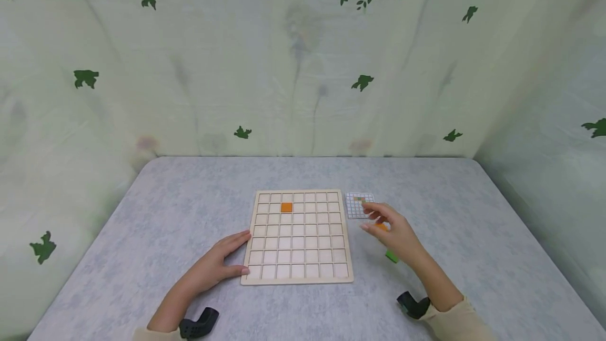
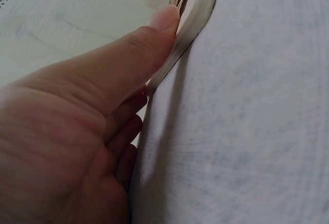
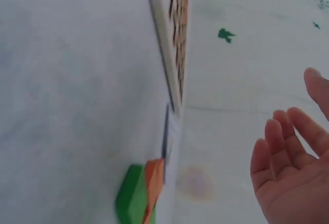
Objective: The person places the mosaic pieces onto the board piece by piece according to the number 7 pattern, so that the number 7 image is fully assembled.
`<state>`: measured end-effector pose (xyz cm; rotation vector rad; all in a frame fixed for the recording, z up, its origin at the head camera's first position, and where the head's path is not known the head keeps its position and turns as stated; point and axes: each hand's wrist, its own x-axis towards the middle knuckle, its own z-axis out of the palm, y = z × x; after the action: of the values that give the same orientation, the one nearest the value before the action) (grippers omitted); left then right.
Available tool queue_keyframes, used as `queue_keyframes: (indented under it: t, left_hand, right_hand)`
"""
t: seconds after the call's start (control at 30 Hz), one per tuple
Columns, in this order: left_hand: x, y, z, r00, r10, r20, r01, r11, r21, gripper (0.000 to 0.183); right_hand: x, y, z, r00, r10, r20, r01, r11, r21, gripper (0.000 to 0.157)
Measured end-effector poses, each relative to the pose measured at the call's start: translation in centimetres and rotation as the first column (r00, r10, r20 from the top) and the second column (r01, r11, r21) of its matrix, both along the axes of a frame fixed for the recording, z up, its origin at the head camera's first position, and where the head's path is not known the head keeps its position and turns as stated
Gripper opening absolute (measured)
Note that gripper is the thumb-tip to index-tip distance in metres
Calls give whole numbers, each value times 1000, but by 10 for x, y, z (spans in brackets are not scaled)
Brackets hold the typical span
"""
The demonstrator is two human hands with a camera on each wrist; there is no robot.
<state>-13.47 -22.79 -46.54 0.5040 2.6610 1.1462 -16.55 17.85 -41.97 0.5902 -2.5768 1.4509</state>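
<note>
A wooden grid board (image 1: pixel 298 281) lies flat on the table, with one orange square tile (image 1: pixel 286 207) in a cell of its second row from the back. My left hand (image 1: pixel 216 263) rests along the board's left side, thumb (image 2: pixel 154 34) and fingertips touching the edge. To the right of the board hovers my right hand (image 1: pixel 395 233), thumb and fingers apart and holding nothing. Below it are orange pieces (image 3: pixel 153 175) and green pieces (image 3: pixel 131 196), partly hidden by the hand in the head view. A small pattern card (image 1: pixel 354 211) lies beside the board's back right corner, partly covered by the right fingers.
The grey-blue table (image 1: pixel 189 188) stands against a pale curtain (image 1: pixel 265 67) printed with leaves and birds. Each wrist carries a black camera mount, one left (image 1: pixel 200 323) and one right (image 1: pixel 413 305).
</note>
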Motion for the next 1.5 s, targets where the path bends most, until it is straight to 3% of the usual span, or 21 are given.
queue_keyframes:
  t: [0.43, 0.77, 1.23, 1.33, 1.5]
  left_hand:
    - [1, 0, -1, 1000, 1, -14, -1, 1000, 3, 82]
    - [1, 0, -1, 1000, 0, -17, 1, 1000, 12, 82]
    - [2, 0, 0, 1000, 10, -6, -10, 1000, 8, 82]
    - [2, 1, 1, 1000, 14, -4, -14, 1000, -1, 82]
    - [2, 1, 2, 1000, 17, 6, -17, 1000, 4, 82]
  right_hand:
    - [34, 58, -30, 992, -112, 51, 103, 983, 153, 44]
    - [39, 68, -47, 981, -142, 134, 102, 957, 270, 37]
    - [38, 56, -38, 980, -108, 165, 53, 951, 305, 24]
    - [37, 51, -31, 978, -107, 180, 49, 952, 301, 26]
    - [30, 37, -13, 990, -60, 127, 26, 967, 254, 29]
